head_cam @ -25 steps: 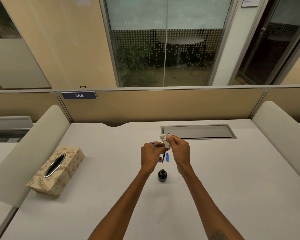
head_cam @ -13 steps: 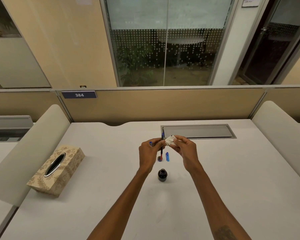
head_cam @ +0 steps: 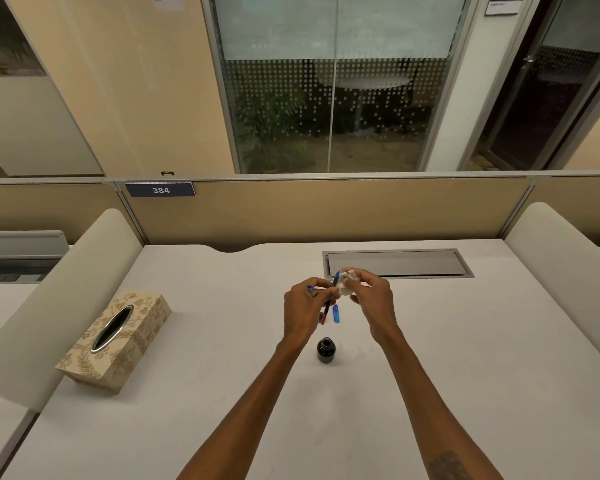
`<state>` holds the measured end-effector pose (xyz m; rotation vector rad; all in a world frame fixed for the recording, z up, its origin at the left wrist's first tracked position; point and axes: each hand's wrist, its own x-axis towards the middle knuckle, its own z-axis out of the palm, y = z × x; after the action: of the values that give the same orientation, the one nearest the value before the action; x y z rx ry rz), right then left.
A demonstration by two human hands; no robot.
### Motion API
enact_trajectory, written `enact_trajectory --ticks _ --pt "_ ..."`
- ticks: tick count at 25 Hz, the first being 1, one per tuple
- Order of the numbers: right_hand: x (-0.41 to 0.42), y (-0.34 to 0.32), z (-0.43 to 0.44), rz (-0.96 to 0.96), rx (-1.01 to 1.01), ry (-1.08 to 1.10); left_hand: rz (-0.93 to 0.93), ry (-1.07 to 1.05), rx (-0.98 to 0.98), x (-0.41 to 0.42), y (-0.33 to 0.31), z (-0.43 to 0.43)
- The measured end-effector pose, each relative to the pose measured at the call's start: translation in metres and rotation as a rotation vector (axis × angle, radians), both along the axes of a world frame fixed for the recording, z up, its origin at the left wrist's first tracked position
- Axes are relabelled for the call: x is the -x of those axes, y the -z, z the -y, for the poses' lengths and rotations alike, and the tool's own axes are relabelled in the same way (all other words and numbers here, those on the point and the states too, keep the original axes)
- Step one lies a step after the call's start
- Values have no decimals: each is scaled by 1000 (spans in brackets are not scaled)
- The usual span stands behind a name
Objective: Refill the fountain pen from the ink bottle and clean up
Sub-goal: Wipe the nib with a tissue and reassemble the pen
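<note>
Left hand (head_cam: 303, 306) fingers pinched the pen (head_cam: 329, 299) upright-ish above the desk (head_cam: 465, 358), right hand (head_cam: 373, 296) fingers clamped a crumpled tissue (head_cam: 345, 280) at its tip. Ink bottle (head_cam: 326, 350) (lid off, looked like) sat just below, tissue box (head_cam: 118, 337) off left.

Pen (head_cam: 330, 296) mostly buried in the left hand (head_cam: 305, 311); tissue (head_cam: 346, 280) half-hidden by right hand (head_cam: 373, 297) fingers; nib too small to tell.

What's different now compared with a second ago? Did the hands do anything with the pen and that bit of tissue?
The right hand drew the crumpled tissue off the pen and a little to the right; the left hand tipped the pen more upright, its blue end now showing. Both grips held. The ink bottle, blue pen part on the desk and tissue box stayed put.
</note>
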<state>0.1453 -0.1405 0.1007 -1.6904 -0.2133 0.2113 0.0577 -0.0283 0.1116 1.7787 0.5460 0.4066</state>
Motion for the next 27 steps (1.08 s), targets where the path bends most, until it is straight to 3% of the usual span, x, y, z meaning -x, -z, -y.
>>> enact_trajectory --ticks 9,14,20,27 --pt "7 -4 0 -25 -176 -58 7 -54 93 1 -2 2" --pt "7 -6 1 -5 -220 -122 -6 -42 27 0 -4 -1" --pt "7 -4 1 48 -180 -112 -25 -49 -101 -3 -5 -6" --pt "8 -3 2 131 -118 -92 -22 -73 -120 -3 -3 -10"
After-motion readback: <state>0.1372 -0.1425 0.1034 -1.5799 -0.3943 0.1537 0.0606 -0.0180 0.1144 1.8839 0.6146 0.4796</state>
